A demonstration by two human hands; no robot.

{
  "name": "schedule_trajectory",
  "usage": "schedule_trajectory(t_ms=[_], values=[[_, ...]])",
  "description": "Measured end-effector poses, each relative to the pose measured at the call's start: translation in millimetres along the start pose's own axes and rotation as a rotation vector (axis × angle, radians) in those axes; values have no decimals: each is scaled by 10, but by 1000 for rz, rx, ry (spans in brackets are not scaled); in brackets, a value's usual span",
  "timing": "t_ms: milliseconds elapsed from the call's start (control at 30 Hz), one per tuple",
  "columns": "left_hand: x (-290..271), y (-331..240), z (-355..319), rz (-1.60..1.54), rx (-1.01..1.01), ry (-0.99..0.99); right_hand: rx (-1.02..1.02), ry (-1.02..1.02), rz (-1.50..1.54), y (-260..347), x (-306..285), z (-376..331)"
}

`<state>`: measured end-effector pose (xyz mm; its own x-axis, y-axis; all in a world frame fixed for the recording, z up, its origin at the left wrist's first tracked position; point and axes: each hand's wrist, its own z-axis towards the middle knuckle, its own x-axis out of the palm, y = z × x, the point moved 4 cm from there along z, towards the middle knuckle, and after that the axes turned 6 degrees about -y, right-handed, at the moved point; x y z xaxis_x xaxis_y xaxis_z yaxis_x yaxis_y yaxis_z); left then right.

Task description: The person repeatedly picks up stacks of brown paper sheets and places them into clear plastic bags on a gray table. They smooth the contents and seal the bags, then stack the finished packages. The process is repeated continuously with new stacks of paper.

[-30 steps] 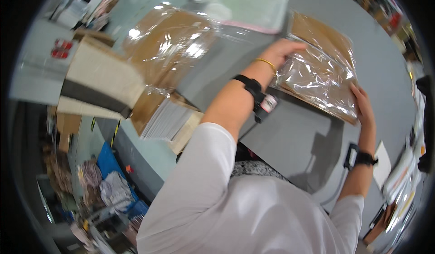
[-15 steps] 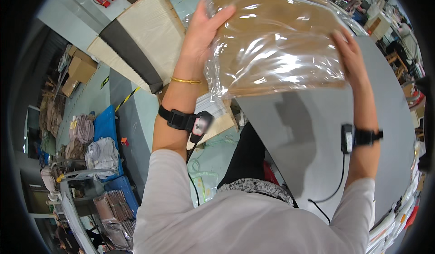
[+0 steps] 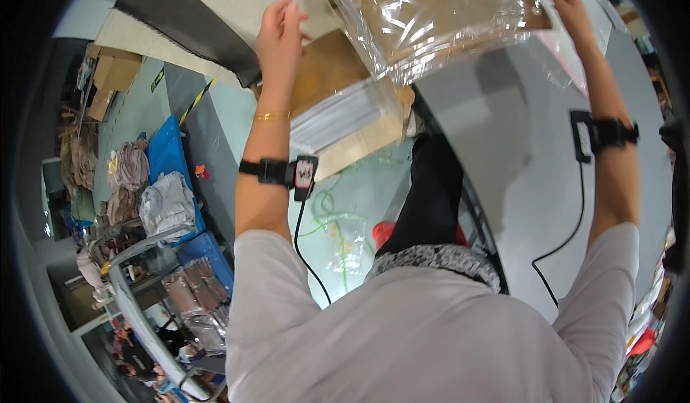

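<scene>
A clear plastic bag [image 3: 445, 8] with a flat brown sheet or garment inside tilts over the grey table at the top of the view. My right hand [image 3: 568, 8] grips its right edge, partly cut off by the bag's glossy film. To the left, away from the bag, my left hand [image 3: 279, 40] is raised with its fingers loosely apart and nothing in them. Just beside that hand lies a stack of flat bagged packs [image 3: 341, 112], brown on top with pale layered edges, on a wooden board [image 3: 366, 144].
The grey table [image 3: 474, 130] stretches to the right. A dark strip [image 3: 190, 26] crosses a pale board at upper left. At left, a cart [image 3: 147, 309] holds folded clothes [image 3: 169, 205] and brown bagged packs [image 3: 194, 284]. Cardboard boxes [image 3: 115, 72] stand behind.
My left hand has let go of the bag and moved left, beside the stack. The bag has shifted upward and right, still in my right hand. The view has moved too.
</scene>
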<state>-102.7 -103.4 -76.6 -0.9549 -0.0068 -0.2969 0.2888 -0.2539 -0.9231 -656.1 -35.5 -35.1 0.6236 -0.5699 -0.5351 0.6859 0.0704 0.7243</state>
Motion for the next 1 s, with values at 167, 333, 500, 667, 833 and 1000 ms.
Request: schedule_trajectory(t_ms=[167,333,500,667,833,1000], values=[[-92,947,-1031,1101,697,175,184,3,-160,-434,-1051,-2207],[-93,1547,-986,1161,462,312,380,-92,-595,-626,-1969,-4420],[-163,1578,-739,1135,262,365,356,-192,-801,-514,-2466,-5419],[-209,1569,-621,1088,159,372,416,-144,-896,-595,-2522,-5587],[-107,1649,-745,1213,373,393,414,-234,-831,-579,-2521,-5555],[30,1747,-834,1248,521,168,414,-209,-915,-516,-2517,-5548]])
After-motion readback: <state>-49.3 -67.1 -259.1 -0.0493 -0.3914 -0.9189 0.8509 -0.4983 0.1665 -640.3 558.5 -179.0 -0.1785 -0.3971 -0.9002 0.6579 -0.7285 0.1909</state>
